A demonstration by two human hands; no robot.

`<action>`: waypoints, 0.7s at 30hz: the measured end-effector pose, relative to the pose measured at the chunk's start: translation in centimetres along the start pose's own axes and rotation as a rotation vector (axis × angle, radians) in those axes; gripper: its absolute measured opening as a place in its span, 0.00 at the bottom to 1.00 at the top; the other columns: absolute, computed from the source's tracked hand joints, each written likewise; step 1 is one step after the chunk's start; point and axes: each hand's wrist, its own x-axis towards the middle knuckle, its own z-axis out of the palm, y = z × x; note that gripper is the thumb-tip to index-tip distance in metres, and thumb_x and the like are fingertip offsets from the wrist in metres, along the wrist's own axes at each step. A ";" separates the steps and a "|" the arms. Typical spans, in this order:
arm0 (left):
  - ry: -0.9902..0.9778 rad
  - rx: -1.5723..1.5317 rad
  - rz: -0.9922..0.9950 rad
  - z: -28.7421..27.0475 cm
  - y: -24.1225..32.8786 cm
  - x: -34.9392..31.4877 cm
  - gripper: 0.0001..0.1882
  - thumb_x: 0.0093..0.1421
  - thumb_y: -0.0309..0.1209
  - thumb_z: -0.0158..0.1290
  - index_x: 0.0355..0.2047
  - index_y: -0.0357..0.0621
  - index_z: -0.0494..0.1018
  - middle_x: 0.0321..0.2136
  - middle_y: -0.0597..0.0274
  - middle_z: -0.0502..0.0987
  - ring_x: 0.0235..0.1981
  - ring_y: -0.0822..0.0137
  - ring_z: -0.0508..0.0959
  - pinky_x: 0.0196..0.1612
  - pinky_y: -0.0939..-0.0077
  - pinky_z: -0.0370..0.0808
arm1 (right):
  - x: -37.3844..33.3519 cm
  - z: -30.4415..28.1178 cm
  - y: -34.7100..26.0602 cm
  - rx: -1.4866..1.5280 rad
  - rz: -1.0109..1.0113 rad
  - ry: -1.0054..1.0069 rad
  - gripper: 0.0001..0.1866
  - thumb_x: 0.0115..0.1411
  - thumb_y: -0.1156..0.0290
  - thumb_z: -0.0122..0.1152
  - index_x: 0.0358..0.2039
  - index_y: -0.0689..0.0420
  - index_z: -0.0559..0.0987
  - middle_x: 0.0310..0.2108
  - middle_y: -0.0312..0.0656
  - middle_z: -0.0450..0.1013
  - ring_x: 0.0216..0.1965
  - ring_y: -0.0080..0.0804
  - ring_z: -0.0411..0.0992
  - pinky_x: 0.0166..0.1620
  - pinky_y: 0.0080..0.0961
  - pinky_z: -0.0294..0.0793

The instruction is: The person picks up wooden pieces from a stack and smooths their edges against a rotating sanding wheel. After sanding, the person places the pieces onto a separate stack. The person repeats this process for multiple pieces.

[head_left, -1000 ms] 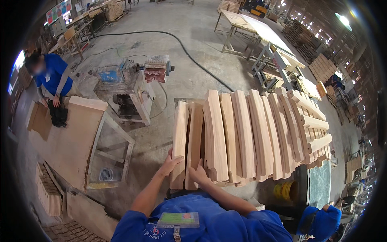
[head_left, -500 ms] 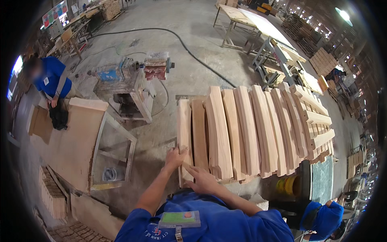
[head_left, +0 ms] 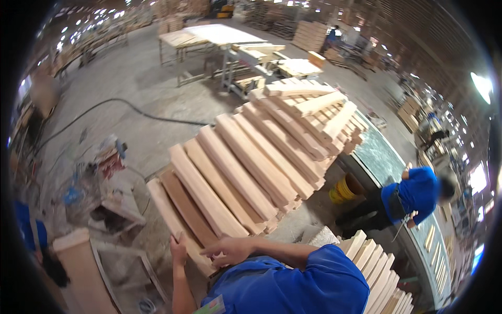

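Concrete floor (head_left: 162, 94) — hose (head_left: 175, 121) beyond timber (head_left: 253, 159)

i see grey floor (head_left: 151, 89) across the upper left, a white-topped table (head_left: 225, 34) at upper centre, a bright lamp (head_left: 481, 87) far right.

A blue shirt (head_left: 277, 288) is worn, its cloth creased into soft folds and darkened in places by shadow. The upper right arm is covered by a loose, short sleeve (head_left: 340, 272) of the same blue, by which the right forearm (head_left: 280, 250) is left bare. The left forearm (head_left: 183, 288), left hand (head_left: 179, 248) and right hand (head_left: 230, 251) are likewise uncovered. At the shirt's near left, a badge (head_left: 212, 305) with a green face is worn, partly cut off by the view's edge.
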 end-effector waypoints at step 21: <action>-0.291 0.653 1.017 26.6 36.5 14.6 0.35 0.64 0.40 0.65 0.65 0.32 0.71 0.60 0.35 0.76 0.63 0.41 0.75 0.66 0.54 0.71 | -30.8 -35.5 11.9 -0.287 0.869 1.790 0.56 0.63 0.45 0.66 0.79 0.61 0.49 0.73 0.82 0.46 0.76 0.74 0.46 0.78 0.51 0.49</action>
